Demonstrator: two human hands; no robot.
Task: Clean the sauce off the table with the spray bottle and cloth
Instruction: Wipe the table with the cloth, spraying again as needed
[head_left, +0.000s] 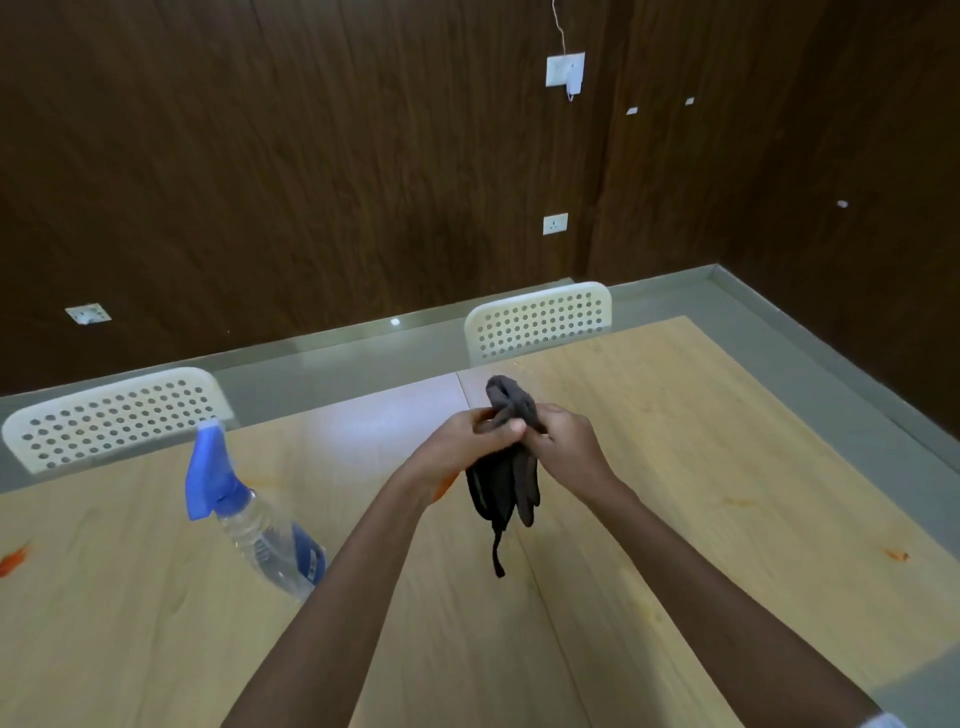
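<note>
Sauce (11, 564) is showing as orange smears on the table (675, 467): one at the far-left edge, one at the right edge, a faint streak mid-right, and a bit peeking out under the left wrist. Cloth (501, 488), dark grey, is hanging in the air over the table's middle, w/ both hands working it. Left hand (470, 441) is pinching the cloth's upper part, fingers and thumb curled round it; right hand (563, 441) is gripping it from the other side, fingers also curled in. A bunched end is sticking up above the hands, the rest plus a thin strap is dangling below, not touching the wood. Bottle (260, 525), clear w/ blue trigger head, is standing untouched to the left, near the left forearm.

Step, by my read: cloth is being folded or bunched into a pad, i.e. prep, wiping not yet begun, smears still looking unwiped. Next move probably needs one hand freeing for the bottle, spraying a smear, then pressing the cloth flat on it and rubbing.
</note>
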